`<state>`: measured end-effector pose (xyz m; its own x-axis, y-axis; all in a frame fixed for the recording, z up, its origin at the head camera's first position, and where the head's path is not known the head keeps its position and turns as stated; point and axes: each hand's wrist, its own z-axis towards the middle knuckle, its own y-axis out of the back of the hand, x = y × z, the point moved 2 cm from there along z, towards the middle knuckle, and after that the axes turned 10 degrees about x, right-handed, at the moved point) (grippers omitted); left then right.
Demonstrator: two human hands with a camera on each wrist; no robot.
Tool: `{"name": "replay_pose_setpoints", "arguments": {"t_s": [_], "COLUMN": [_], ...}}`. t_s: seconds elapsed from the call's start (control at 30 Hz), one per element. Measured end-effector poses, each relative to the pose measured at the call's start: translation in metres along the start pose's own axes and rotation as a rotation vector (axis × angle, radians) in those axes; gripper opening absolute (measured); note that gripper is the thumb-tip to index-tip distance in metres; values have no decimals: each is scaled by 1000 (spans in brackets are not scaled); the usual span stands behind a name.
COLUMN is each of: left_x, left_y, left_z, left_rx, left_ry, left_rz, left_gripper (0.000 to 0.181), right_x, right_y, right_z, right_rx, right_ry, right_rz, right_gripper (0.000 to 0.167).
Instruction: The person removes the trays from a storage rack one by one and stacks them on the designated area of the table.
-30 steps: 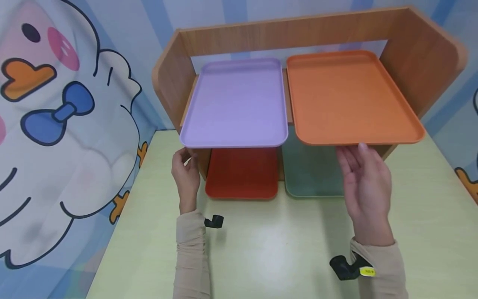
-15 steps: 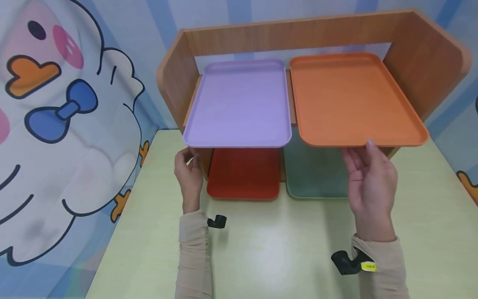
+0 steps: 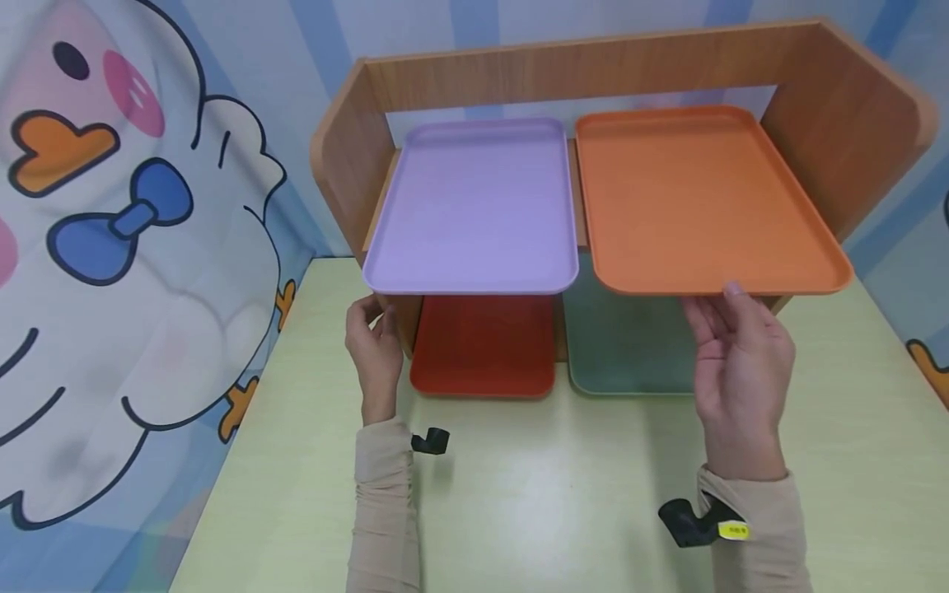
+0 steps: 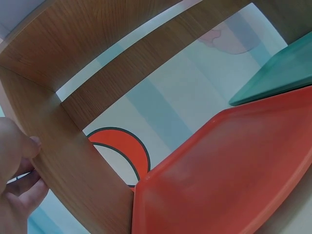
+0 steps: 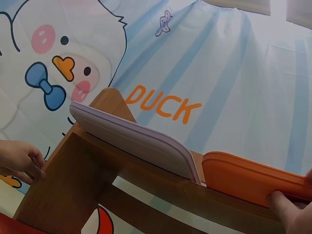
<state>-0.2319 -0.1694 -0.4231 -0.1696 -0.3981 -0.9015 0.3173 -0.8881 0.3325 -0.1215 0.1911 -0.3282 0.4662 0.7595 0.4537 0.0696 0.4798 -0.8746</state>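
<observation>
My right hand [image 3: 745, 371] pinches the front edge of the orange tray [image 3: 697, 198], thumb at the rim and fingers underneath. This tray lies on the upper right of a wooden shelf [image 3: 593, 70], its front sticking out past the board. In the left wrist view, my left hand [image 4: 17, 165] grips the front edge of the shelf's left side panel [image 4: 73, 156]. Above that hand, the purple tray [image 3: 474, 206] occupies the upper left. Below are a red tray [image 3: 482, 346] and a green tray [image 3: 630, 346], the green one partly hidden by my right hand.
The shelf stands on a pale yellow-green table [image 3: 534, 494], against a blue striped backdrop [image 3: 415, 29]. A cartoon duck [image 3: 148, 329] fills the backdrop on the left. Black wrist mounts [image 3: 693, 523] stick out from both sleeves.
My right hand has slid slightly rightward along the orange tray's edge. That tray's front edge sits a touch lower in view. The left hand keeps its place on the shelf panel.
</observation>
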Motion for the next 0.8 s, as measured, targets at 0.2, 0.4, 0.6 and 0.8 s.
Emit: {"name": "replay_pose_setpoints", "arguments": {"t_s": [0.2,0.4,0.6,0.8], "left_x": [0,-1,0,0], "left_y": [0,0,0,0], "left_z": [1,1,1,1], "left_rx": [-3,-7,-6,-9], "left_ry": [-1,-2,20,14], "left_rz": [-4,-7,0,-3], "left_gripper": [23,23,24,23], "right_x": [2,6,8,11], "right_y": [-1,-2,-1,1], "right_z": [-4,-11,-17,-24], "right_rx": [-4,14,14,24], "right_ry": [21,40,44,47], "right_rz": [22,26,2,-9], "right_gripper": [21,23,26,26]}}
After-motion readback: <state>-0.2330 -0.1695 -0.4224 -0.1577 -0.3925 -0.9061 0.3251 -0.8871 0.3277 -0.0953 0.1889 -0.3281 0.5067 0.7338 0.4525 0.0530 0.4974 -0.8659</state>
